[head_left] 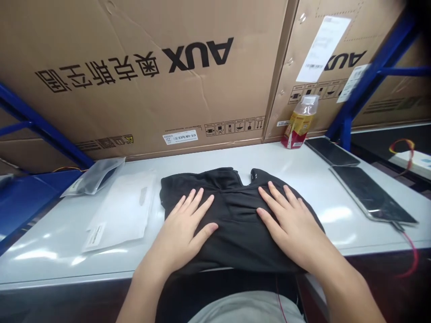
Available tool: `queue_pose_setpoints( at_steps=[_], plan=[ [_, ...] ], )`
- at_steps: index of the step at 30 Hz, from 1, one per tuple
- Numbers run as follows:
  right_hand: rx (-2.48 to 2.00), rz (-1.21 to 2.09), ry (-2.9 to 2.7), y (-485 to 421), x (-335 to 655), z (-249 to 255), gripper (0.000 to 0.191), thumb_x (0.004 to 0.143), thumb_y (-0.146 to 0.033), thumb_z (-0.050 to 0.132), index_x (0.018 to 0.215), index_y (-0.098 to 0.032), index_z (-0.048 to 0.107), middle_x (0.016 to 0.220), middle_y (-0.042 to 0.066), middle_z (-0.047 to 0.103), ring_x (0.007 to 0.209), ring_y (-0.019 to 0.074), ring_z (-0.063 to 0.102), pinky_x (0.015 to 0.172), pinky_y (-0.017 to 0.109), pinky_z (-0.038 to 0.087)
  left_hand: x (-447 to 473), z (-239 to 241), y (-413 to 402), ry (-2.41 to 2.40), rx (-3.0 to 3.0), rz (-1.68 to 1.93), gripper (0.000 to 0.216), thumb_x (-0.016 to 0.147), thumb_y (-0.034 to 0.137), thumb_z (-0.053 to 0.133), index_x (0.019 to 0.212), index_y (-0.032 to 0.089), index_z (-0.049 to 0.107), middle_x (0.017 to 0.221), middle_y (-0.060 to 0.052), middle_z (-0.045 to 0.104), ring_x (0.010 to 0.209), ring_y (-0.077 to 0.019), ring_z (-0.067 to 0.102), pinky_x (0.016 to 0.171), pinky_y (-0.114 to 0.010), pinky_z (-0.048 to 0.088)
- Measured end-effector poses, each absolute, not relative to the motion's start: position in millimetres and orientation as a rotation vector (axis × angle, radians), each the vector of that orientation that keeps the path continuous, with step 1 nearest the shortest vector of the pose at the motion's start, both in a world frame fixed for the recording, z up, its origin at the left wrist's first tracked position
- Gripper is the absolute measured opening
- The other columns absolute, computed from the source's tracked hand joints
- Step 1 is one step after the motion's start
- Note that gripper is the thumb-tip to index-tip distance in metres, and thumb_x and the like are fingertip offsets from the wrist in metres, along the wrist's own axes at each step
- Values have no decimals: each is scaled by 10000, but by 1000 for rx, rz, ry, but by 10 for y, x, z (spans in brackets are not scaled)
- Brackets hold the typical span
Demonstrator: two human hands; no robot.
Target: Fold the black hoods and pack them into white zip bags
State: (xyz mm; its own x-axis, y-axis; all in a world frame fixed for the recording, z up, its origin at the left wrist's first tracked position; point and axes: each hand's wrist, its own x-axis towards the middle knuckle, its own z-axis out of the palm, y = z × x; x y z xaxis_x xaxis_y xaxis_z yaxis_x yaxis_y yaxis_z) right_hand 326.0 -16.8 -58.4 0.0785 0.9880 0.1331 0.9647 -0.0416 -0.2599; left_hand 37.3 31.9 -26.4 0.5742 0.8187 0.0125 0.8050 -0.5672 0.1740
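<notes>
table [50, 255] is carrying black garment [235, 224] | white bag [121, 211] is lying left of garment | bottle [299, 123] is standing beyond garment | left hand [182, 229] and right hand [289, 224] are pressing on garment, either side of its middle | fingers [198, 202] are spreading wide, lying flat on top of garment, gripping nothing

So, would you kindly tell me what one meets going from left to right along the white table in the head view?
Translucent plastic bag → white flat packet → left hand → black garment → right hand → dark glass panel
</notes>
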Motion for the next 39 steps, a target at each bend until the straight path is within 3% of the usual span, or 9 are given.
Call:
queue_pose_setpoints(
  at_steps=[11, 17, 20, 23, 26, 29, 32, 35, 39],
  plan=[
    [-2053, 35, -2001, -197, 3259, -631, 613, 1091, -567, 285, 1647, -330, 386, 1747, 11, 287, 1601, 410, 252, 1206, 661, 385, 324, -297, 285, 1352, 2651, 271, 600, 1099, 545, 440, 1655, 338, 350, 1734, -45, 293, 1610, -317, 261, 1284, -594, 305],
    [-2002, 65, -1993, -207, 3291, -642, 597, 1088, -555, 321, 1633, -332, 413, 1738, 20, 325, 1598, 409, 264, 1203, 650, 394, 335, -294, 287, 1350, 2675, 254, 605, 1104, 541, 433, 1662, 328, 334, 1739, -52, 274, 1613, -316, 250, 1286, -595, 298],
    [-1990, 54, -1878, -131, 3352, -568, 630, 1080, -559, 342, 1632, -263, 408, 1733, 94, 332, 1565, 397, 349, 1171, 603, 449, 346, -290, 294, 1353, 2680, 214, 611, 1109, 554, 400, 1667, 317, 323, 1744, -53, 253, 1617, -312, 233, 1292, -591, 288],
    [-2099, -84, -1711, 27, 3443, -450, 641, 1036, -600, 421, 1467, -155, 583, 1590, 200, 508, 1393, 445, 535, 1079, 605, 501, 344, -292, 298, 1346, 2685, 225, 608, 1107, 552, 406, 1661, 311, 341, 1739, -56, 268, 1612, -319, 249, 1286, -598, 299],
    [-2149, -83, -1751, 187, 3552, -332, 471, 994, -567, 526, 1134, -167, 731, 1249, 195, 703, 1182, 439, 632, 987, 593, 515, 326, -301, 297, 1341, 2687, 272, 598, 1103, 540, 428, 1654, 316, 360, 1730, -52, 298, 1604, -318, 279, 1277, -600, 319],
    [-2094, -11, -1805, 269, 3651, -207, 271, 980, -447, 561, 1003, -208, 687, 1098, 135, 725, 1059, 351, 671, 905, 487, 531, 312, -305, 293, 1330, 2671, 316, 589, 1098, 535, 449, 1642, 317, 386, 1721, -41, 325, 1599, -318, 296, 1274, -598, 330],
    [-1901, 175, -1903, 237, 3696, -48, 113, 940, -297, 564, 1017, -241, 626, 1055, 70, 712, 966, 266, 678, 825, 394, 528, 306, -288, 281, 1285, 2655, 370, 566, 1095, 522, 469, 1620, 314, 430, 1702, -26, 374, 1595, -308, 310, 1287, -591, 309],
    [-1627, 516, -2157, 95, 3692, 108, 196, 880, -175, 589, 1034, -276, 656, 1064, 26, 696, 1006, 229, 666, 859, 347, 525, 275, -239, 257, 1244, 2625, 425, 524, 1102, 502, 468, 1597, 329, 463, 1684, 1, 413, 1587, -277, 338, 1300, -563, 298],
    [-1477, 954, -2345, -73, 3713, 244, 177, 916, -371, 735, 1090, -341, 738, 1143, -1, 709, 1053, 222, 680, 905, 325, 541, 140, -112, 273, 1247, 2596, 486, 452, 1094, 506, 485, 1521, 373, 554, 1620, 35, 516, 1526, -259, 455, 1288, -529, 342]
  ],
)
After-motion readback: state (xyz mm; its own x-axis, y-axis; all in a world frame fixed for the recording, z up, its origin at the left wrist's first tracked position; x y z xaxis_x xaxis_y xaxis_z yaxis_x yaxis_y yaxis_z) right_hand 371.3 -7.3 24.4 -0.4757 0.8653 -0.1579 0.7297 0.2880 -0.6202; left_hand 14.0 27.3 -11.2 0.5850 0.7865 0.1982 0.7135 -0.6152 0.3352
